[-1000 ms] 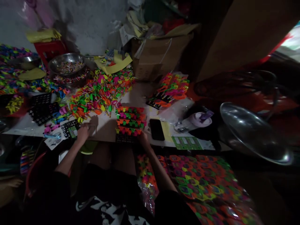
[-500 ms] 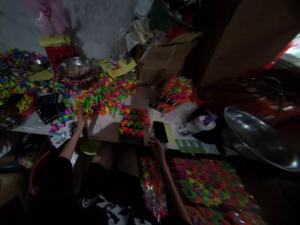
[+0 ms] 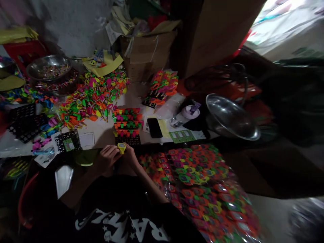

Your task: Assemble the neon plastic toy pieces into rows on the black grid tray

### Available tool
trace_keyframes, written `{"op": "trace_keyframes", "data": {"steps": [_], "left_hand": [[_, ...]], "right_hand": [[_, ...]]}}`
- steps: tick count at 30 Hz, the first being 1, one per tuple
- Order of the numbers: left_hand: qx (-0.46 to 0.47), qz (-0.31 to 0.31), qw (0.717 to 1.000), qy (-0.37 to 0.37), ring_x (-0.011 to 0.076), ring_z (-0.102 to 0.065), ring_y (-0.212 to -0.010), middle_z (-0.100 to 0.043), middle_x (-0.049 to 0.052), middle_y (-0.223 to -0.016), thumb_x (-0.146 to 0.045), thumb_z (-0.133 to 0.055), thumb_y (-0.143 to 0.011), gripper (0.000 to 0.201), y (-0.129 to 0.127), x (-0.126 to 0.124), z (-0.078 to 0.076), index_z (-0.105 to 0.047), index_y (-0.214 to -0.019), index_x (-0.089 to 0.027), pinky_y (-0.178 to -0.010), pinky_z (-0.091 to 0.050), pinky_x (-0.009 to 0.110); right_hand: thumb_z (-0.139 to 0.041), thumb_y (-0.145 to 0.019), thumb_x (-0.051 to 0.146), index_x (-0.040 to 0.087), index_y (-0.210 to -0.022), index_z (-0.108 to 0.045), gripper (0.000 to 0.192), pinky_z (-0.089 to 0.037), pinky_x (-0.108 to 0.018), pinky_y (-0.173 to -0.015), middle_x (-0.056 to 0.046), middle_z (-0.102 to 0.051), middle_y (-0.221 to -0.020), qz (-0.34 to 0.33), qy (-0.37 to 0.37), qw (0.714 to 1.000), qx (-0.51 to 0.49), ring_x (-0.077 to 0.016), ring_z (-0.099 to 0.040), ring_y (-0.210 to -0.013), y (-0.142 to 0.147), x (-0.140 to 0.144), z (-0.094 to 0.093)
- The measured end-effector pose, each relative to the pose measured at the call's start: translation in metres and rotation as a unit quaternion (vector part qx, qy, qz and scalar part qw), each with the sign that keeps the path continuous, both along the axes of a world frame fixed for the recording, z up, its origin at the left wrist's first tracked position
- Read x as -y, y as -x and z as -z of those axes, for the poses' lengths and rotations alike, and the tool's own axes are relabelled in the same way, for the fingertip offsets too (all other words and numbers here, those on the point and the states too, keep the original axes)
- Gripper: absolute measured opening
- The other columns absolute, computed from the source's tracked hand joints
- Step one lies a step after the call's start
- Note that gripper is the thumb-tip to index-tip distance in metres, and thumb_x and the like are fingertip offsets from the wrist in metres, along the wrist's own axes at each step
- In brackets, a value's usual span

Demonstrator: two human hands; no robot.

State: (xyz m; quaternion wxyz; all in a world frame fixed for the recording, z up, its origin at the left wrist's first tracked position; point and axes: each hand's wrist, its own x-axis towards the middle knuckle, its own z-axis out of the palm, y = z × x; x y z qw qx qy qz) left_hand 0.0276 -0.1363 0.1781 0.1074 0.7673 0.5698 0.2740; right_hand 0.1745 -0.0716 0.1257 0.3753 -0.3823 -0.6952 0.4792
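Observation:
A small yellow toy watch (image 3: 122, 147) is held between my two hands just in front of the table's near edge. My left hand (image 3: 109, 156) is closed, with its fingertips against the watch's left side. From the right, my right hand (image 3: 130, 156) grips it too, most of its fingers hidden. Right beyond them stands a black grid tray (image 3: 128, 139) with rows of orange, green and pink toy watches (image 3: 128, 122) set in it. Loose coloured pieces (image 3: 93, 98) lie heaped farther back on the table.
A phone (image 3: 154, 128), a clear bottle (image 3: 181, 116) and a green card (image 3: 182, 136) are to the right. Metal bowls stand at the back left (image 3: 49, 69) and right (image 3: 230, 118). Bagged toy watches (image 3: 199, 165) lie below the table's right side. A cardboard box (image 3: 149, 50) is behind.
My left hand has come from the heap to the table's near edge. My right hand has moved left to meet it, and a yellow toy watch now shows between them. The view has swung right.

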Motion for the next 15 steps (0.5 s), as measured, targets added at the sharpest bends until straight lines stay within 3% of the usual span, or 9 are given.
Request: {"op": "trace_keyframes", "data": {"steps": [2, 4, 8, 12, 15], "left_hand": [[-0.012, 0.043, 0.999, 0.005, 0.0193, -0.061, -0.109, -0.067, 0.006, -0.115, -0.039, -0.045, -0.099, 0.029, 0.004, -0.003, 0.006, -0.063, -0.113, -0.023, -0.100, -0.044, 0.035], [-0.033, 0.060, 0.997, 0.022, 0.0208, -0.056, -0.119, -0.061, 0.007, -0.130, -0.040, -0.048, -0.097, 0.037, 0.013, -0.009, 0.016, -0.054, -0.130, -0.024, -0.104, -0.043, 0.037], [-0.112, 0.043, 0.988, 0.102, 0.0265, -0.047, -0.132, -0.048, 0.011, -0.145, -0.032, -0.055, -0.093, 0.048, 0.029, -0.024, 0.059, -0.048, -0.140, -0.024, -0.109, -0.040, 0.043], [-0.156, 0.062, 0.976, 0.136, 0.0306, -0.029, -0.144, -0.033, 0.013, -0.155, -0.027, -0.063, -0.087, 0.064, 0.034, -0.034, 0.107, -0.040, -0.146, -0.026, -0.115, -0.031, 0.048], [-0.160, 0.077, 0.975, 0.133, 0.0319, -0.022, -0.147, -0.026, 0.015, -0.158, -0.026, -0.067, -0.084, 0.073, 0.032, -0.035, 0.125, -0.036, -0.149, -0.024, -0.117, -0.028, 0.049]], "right_hand": [[-0.058, -0.078, 0.027, 0.016, -0.090, -0.069, 0.020, -0.051, -0.024, -0.083, -0.008, -0.068, -0.097, 0.024, 0.001, 1.000, -0.018, -0.0153, -0.062, -0.090, -0.015, -0.011, 0.009], [-0.059, -0.078, 0.034, 0.014, -0.098, -0.068, 0.029, -0.052, -0.027, -0.087, -0.010, -0.068, -0.105, 0.096, 0.024, 0.994, -0.050, -0.0170, -0.063, -0.095, -0.034, -0.028, 0.021], [-0.058, -0.077, 0.050, 0.012, -0.102, -0.064, 0.047, -0.055, -0.029, -0.079, -0.012, -0.069, -0.100, 0.245, 0.109, 0.960, -0.075, -0.0178, -0.065, -0.088, -0.064, -0.069, 0.051], [-0.061, -0.070, 0.058, 0.012, -0.095, -0.065, 0.052, -0.056, -0.029, -0.075, -0.012, -0.070, -0.097, 0.250, 0.125, 0.959, -0.049, -0.0182, -0.065, -0.086, -0.071, -0.096, 0.076], [-0.060, -0.070, 0.059, 0.013, -0.089, -0.066, 0.051, -0.053, -0.027, -0.069, -0.012, -0.071, -0.092, 0.235, 0.103, 0.966, -0.018, -0.0173, -0.064, -0.082, -0.071, -0.100, 0.090]]}}
